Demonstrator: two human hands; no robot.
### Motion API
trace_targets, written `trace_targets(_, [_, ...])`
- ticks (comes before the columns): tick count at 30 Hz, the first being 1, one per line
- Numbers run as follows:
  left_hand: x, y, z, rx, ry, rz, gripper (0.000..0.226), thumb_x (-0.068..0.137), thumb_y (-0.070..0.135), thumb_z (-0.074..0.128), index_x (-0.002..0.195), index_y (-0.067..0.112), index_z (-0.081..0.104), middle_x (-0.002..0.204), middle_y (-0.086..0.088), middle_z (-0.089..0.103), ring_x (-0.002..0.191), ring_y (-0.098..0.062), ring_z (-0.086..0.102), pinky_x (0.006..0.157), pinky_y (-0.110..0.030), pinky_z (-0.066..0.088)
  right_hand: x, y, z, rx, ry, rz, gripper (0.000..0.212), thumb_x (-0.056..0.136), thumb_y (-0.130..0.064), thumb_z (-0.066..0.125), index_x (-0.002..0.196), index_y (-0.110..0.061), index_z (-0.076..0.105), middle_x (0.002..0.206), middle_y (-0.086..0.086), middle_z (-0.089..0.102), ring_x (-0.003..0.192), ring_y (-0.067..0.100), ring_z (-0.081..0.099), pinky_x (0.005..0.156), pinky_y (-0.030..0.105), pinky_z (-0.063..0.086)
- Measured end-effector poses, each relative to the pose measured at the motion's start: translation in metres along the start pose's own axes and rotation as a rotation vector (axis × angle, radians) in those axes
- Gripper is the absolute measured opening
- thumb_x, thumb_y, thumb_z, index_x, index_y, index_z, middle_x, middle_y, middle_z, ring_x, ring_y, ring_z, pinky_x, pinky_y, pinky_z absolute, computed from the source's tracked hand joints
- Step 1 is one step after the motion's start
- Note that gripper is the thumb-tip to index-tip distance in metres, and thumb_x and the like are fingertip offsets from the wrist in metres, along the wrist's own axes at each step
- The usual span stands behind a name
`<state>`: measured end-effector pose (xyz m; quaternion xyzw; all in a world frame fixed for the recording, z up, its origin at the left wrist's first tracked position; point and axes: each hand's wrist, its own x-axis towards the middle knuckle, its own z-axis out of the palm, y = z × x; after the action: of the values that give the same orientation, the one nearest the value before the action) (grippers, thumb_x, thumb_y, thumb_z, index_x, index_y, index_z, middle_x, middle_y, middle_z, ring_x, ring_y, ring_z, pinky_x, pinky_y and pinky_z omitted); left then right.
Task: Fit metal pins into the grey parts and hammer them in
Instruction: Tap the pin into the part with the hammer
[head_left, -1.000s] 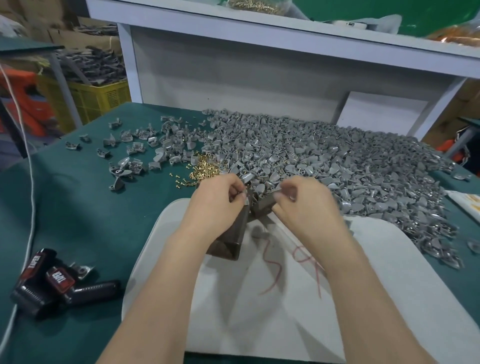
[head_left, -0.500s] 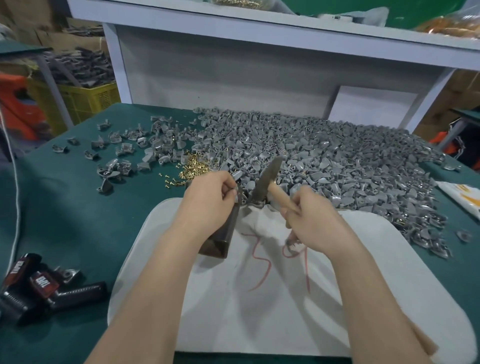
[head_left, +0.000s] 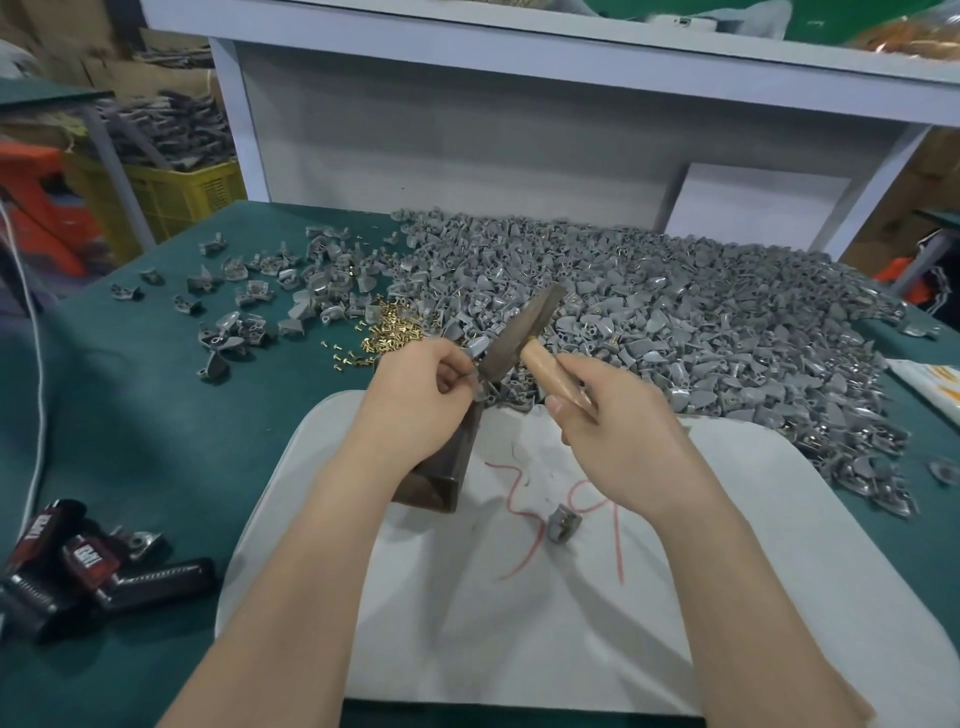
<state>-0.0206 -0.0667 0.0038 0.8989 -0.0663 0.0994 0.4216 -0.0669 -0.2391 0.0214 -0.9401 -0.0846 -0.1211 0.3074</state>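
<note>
Green bench (head_left: 156, 441), white mat (head_left: 727, 571) near centre. Left hand (head_left: 415, 400) pinches a grey part (head_left: 478, 347) atop the metal block (head_left: 447, 467), apparently bracing it for striking. Right hand (head_left: 618, 436) clenches the hammer (head_left: 524, 338) handle, head raised beside it.

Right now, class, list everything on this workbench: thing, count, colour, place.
grey parts: countless, grey, heaped far right, some scattered far left
pins: small pile, brass, left of the heap
hammer: one, dark head, wooden handle, centre
board: one, white, front centre
block: one, dark metal, on the board
loose part: one, grey, on the board
tools: several, black and red, near left
left hand: pinches one grey part atop the block
right hand: grips the hammer handle
</note>
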Motion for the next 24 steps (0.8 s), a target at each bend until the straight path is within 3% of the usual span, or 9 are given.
trace_targets(4, [-0.003, 0.001, -0.007, 0.047, -0.026, 0.020, 0.005, 0.086, 0.015, 0.060, 0.087, 0.016, 0.064, 0.085, 0.002, 0.066, 0.080, -0.015, 0.059, 0.070, -0.022, 0.044, 0.001, 0.001, 0.004, 0.094, 0.068, 0.074, 0.023, 0.092, -0.019, 0.052, 0.113, -0.028, 0.056, 0.080, -0.004, 0.061, 0.075, 0.017, 0.057, 0.051, 0.020, 0.034])
trace_targets(6, [-0.004, 0.000, -0.012, 0.062, 0.003, 0.007, 0.004, 0.089, 0.016, 0.056, 0.090, 0.014, 0.060, 0.086, 0.001, 0.065, 0.083, -0.018, 0.059, 0.073, -0.029, 0.046, 0.001, 0.002, 0.004, 0.116, 0.077, 0.088, 0.025, 0.092, -0.019, 0.053, 0.115, -0.029, 0.055, 0.079, -0.004, 0.062, 0.073, 0.016, 0.058, 0.052, 0.021, 0.036])
trace_targets(9, [-0.003, -0.003, -0.015, 0.052, 0.035, -0.023, 0.005, 0.092, 0.015, 0.052, 0.095, 0.014, 0.057, 0.083, 0.004, 0.062, 0.078, -0.016, 0.057, 0.067, -0.026, 0.042, 0.001, 0.004, 0.006, 0.098, 0.037, 0.095, 0.026, 0.092, -0.020, 0.053, 0.115, -0.031, 0.056, 0.082, -0.007, 0.063, 0.073, 0.013, 0.060, 0.054, 0.022, 0.037])
trace_targets(14, [-0.002, -0.001, -0.006, 0.104, 0.054, -0.006, 0.016, 0.094, 0.014, 0.051, 0.101, 0.015, 0.066, 0.098, -0.005, 0.070, 0.093, -0.024, 0.062, 0.084, -0.032, 0.048, 0.002, 0.004, 0.008, 0.106, -0.004, 0.087, 0.030, 0.091, -0.020, 0.055, 0.118, -0.033, 0.057, 0.075, -0.012, 0.059, 0.055, 0.000, 0.047, 0.044, 0.008, 0.032])
trace_targets(17, [-0.001, 0.000, 0.001, 0.078, 0.105, -0.003, 0.019, 0.095, 0.013, 0.052, 0.107, 0.014, 0.067, 0.103, -0.006, 0.070, 0.097, -0.026, 0.062, 0.088, -0.036, 0.049, 0.002, 0.004, 0.008, 0.106, -0.008, 0.087, 0.031, 0.091, -0.019, 0.055, 0.119, -0.032, 0.057, 0.076, -0.012, 0.059, 0.057, 0.002, 0.049, 0.045, 0.010, 0.031])
trace_targets(24, [0.001, 0.002, 0.008, 0.059, 0.164, 0.045, 0.011, 0.093, 0.014, 0.056, 0.095, 0.013, 0.066, 0.094, -0.005, 0.067, 0.089, -0.024, 0.061, 0.082, -0.036, 0.049, 0.002, 0.006, 0.008, 0.125, -0.007, 0.104, 0.030, 0.090, -0.019, 0.054, 0.116, -0.034, 0.058, 0.079, -0.010, 0.062, 0.069, 0.011, 0.059, 0.053, 0.021, 0.036])
